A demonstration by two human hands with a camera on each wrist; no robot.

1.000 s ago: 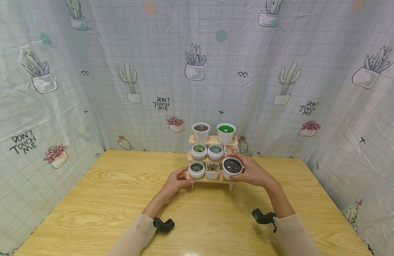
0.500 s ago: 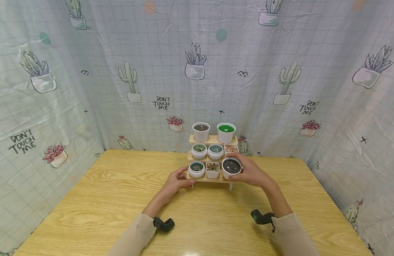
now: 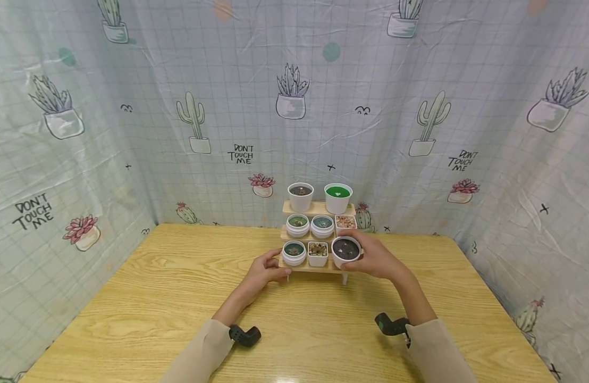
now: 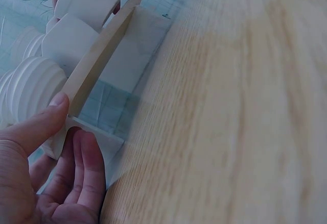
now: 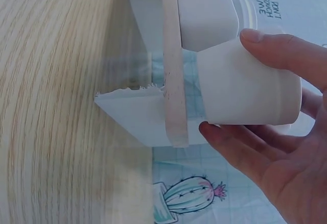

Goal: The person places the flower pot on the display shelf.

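A three-tier wooden plant stand point(image 3: 308, 269) with white legs stands on the table. My left hand point(image 3: 259, 276) grips the left end of its lowest board, thumb against the edge in the left wrist view point(image 4: 61, 178), other fingers curled beneath by the leg. My right hand point(image 3: 378, 257) holds a round white pot point(image 3: 345, 250) with a dark fill at that board's right end. In the right wrist view a narrow gap separates this pot point(image 5: 245, 89) from the board point(image 5: 175, 81). Left of it on the board are a square pot point(image 3: 318, 260) and a ribbed round pot point(image 3: 294, 259).
The middle board bears two ribbed round pots point(image 3: 298, 231) and a square pot of pebbles point(image 3: 345, 222). On the top board stand a dark-filled pot point(image 3: 301, 201) and a green-filled pot point(image 3: 338, 203). A cactus-print curtain point(image 3: 333, 122) hangs behind the wooden table point(image 3: 170, 282).
The right hand has shifted slightly left with the dark-filled pot, then stayed nearly still. The left hand keeps its hold on the stand's end.
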